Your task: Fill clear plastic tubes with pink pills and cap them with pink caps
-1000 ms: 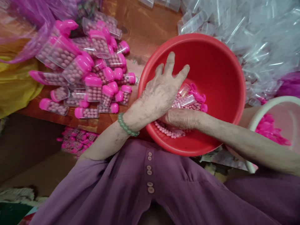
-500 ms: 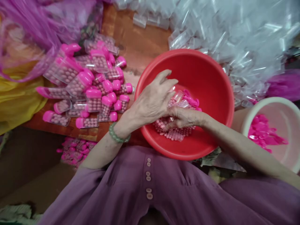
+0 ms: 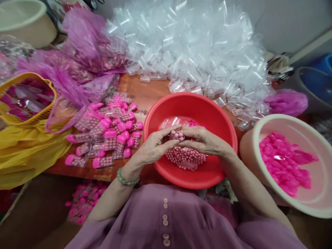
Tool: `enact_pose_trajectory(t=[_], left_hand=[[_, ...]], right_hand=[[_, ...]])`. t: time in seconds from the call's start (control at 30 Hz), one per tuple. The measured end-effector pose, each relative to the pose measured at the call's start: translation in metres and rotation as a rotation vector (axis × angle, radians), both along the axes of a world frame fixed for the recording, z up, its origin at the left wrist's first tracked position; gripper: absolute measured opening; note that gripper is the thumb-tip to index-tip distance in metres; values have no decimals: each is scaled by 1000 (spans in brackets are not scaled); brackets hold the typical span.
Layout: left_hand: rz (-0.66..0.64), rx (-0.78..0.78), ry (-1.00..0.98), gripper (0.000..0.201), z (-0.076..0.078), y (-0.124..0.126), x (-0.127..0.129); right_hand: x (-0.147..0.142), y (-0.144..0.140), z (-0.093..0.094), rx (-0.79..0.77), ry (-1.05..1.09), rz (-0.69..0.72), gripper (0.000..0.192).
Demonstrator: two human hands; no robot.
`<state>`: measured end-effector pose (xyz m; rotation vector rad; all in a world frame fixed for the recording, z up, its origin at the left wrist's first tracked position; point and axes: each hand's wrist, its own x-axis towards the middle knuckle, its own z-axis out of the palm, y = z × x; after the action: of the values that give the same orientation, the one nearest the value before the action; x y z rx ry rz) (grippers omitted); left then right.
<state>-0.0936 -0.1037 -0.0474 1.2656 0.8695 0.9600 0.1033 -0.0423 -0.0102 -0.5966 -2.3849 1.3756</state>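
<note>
So the left hand (image 3: pixel 155 144) and right hand (image 3: pixel 201 140) are both gripping a bead-filled cup (image 3: pixel 177 136) over the red basin (image 3: pixel 219 122), where loose beads (image 3: pixel 186 159) are sitting. A bunch of capped cups (image 3: pixel 110 134) is lying on the counter (image 3: pixel 135 89), and pink caps (image 3: pixel 284 164) are sitting in the tub (image 3: pixel 321 178).

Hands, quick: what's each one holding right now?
Left hand: closed around a clear container of pink beads.
Right hand: fingers closed on the same container.
</note>
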Motion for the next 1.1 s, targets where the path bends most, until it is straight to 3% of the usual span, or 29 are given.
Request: enact_pose_trajectory(t=[0.1, 0.27, 0.4, 0.57, 0.8, 0.93, 1.1], left_hand=[[91, 14, -85, 43, -2, 0, 5], [214, 55, -34, 43, -3, -2, 9], [137, 57, 56, 46, -2, 0, 9], [77, 48, 74, 28, 2, 2, 8], [61, -5, 12, 26, 2, 4, 9], [52, -36, -34, 23, 1, 7, 9], [111, -153, -198, 25, 3, 10, 10]], right_hand=[[1, -5, 1, 58, 42, -120, 12], [2, -9, 0, 136, 126, -331, 29], [-1, -11, -3, 57, 199, -278, 35], [-6, -11, -1, 172, 182, -239, 22], [-6, -10, -7, -131, 198, -271, 29], [-7, -10, -6, -150, 155, -337, 37], [-9, -12, -2, -329, 167, -408, 44]])
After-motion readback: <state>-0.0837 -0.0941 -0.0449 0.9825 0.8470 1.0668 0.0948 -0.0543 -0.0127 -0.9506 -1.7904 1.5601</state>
